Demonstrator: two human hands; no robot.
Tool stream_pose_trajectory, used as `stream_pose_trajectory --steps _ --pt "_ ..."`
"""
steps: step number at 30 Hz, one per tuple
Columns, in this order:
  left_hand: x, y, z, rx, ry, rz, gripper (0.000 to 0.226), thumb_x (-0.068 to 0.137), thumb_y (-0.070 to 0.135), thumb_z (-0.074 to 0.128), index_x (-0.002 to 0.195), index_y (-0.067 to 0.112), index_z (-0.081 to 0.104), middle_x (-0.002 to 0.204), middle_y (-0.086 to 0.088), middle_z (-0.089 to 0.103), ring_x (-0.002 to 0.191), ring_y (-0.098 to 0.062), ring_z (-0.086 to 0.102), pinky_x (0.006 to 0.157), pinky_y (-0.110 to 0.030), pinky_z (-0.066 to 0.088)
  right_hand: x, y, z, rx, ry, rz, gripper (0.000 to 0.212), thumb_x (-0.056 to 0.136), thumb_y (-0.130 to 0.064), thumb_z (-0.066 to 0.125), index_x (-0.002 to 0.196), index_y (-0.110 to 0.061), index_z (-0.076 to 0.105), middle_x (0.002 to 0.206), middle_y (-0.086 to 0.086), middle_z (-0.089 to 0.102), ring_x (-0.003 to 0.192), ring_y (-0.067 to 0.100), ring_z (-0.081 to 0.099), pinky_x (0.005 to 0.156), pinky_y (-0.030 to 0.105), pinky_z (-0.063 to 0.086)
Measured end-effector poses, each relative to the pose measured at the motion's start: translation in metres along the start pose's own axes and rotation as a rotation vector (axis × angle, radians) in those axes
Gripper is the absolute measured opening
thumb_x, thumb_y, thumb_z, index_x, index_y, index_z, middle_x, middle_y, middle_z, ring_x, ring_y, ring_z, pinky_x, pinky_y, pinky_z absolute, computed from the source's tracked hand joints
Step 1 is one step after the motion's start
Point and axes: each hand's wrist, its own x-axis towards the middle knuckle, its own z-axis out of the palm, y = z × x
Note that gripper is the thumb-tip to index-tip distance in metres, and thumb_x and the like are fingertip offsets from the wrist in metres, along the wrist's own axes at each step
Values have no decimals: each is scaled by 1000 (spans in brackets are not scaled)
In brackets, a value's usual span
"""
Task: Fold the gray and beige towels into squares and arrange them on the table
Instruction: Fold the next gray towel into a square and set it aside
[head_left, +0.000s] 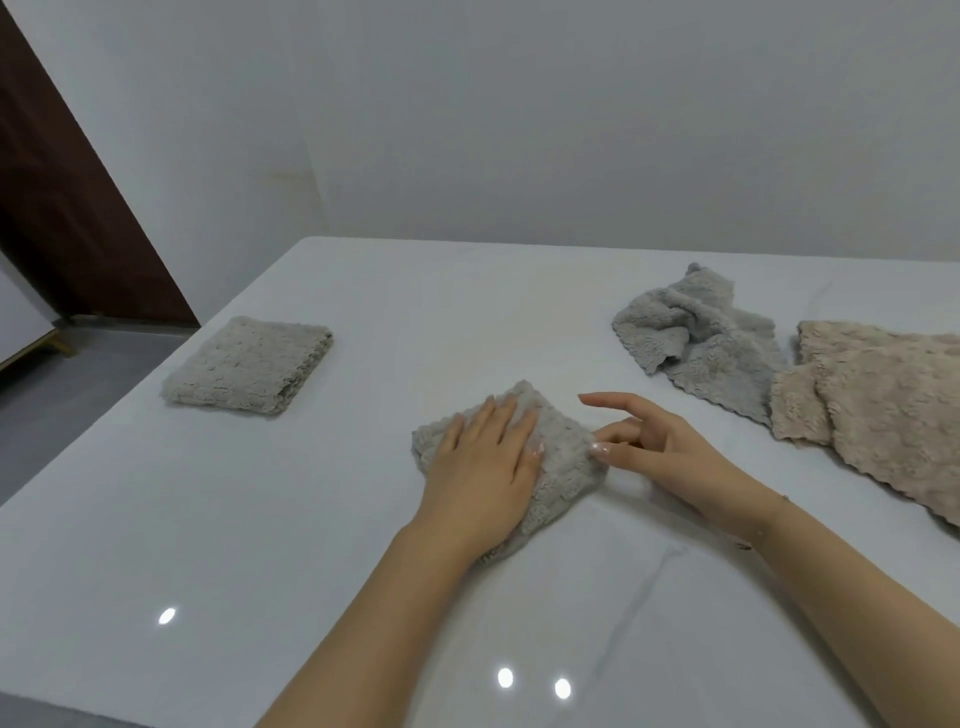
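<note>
Left hand presses flat, hiding much of the folded towel (right hand loosely spread beside).

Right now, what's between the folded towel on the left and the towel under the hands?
Nothing: in the head view only bare white table lies between the folded towel and the towel under the hands.

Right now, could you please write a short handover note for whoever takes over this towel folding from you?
Left hand: flat, pressing on the folded towel at centre.
Right hand: fingers relaxed at that towel's right edge, gripping nothing.
Done: one folded towel set at the table's left; the centre one looks nearly square.
Left: the crumpled gray towel and the unfolded beige towel at the right, then arranging all.
</note>
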Motion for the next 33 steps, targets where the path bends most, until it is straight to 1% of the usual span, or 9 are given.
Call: stream_pose_trajectory --steps 4,10,16,20,22,24,27,30,33 --pt "2 -3 6 29 9 -5 53 101 45 10 152 33 1 159 13 -8 145 -5 -14 118 -33 -12 2 4 3 -36 -32 -1 50 77 -25 71 124 -27 56 85 9 68 83 17 58 87 34 42" --pt "4 -5 8 12 -29 -28 56 98 53 10 150 37 -4 158 16 -13 143 -2 -18 117 -33 -14 4 11 4 -70 -10 -19 41 86 -12 66 123 -25 55 63 -6 56 63 8 44 63 12 37" --pt "1 -3 8 51 -26 -27 69 91 67 14 150 38 -8 157 17 -16 142 -1 -19 118 -38 -11 6 21 11 -205 94 -35 36 88 -16 66 120 -25 52 55 -8 55 51 1 45 57 11 36" --pt "1 -3 11 84 9 -3 81 78 75 -1 150 37 -9 157 15 -15 143 -2 -18 118 -37 -12 4 23 15 -239 181 -70 34 85 -19 70 114 -27 55 59 -4 63 53 2 49 59 10 37" --pt "0 -4 12 65 32 21 81 79 75 1 150 37 -3 158 15 -11 144 -2 -15 118 -36 -12 2 24 17 -309 238 -105 33 82 -21 72 111 -29 58 68 -4 64 58 6 46 60 12 37" --pt "-1 -6 8 -59 44 44 69 90 68 25 150 36 15 159 15 3 145 -2 -5 118 -33 -8 1 26 16 -386 279 -153 32 79 -22 75 108 -27 61 86 -3 61 68 8 49 67 11 38" --pt "-14 -13 -7 -457 215 33 39 91 33 60 129 31 54 148 14 37 141 -3 22 117 -27 12 -1 21 9 -502 275 -297 27 83 -19 72 109 -23 64 112 -4 57 98 5 54 89 11 36" --pt "-48 -16 -19 -615 500 -112 25 87 14 65 101 34 63 113 18 61 108 0 53 92 -10 38 4 5 7 -632 267 -460 22 92 -21 59 114 -22 65 129 -7 55 123 4 46 106 16 30" --pt "-84 -11 -14 -874 524 -349 19 88 14 64 91 32 64 79 16 64 69 -9 60 63 -21 49 19 -13 20 -772 46 -484 31 95 -29 49 122 -22 63 141 -5 49 132 3 38 109 9 20"
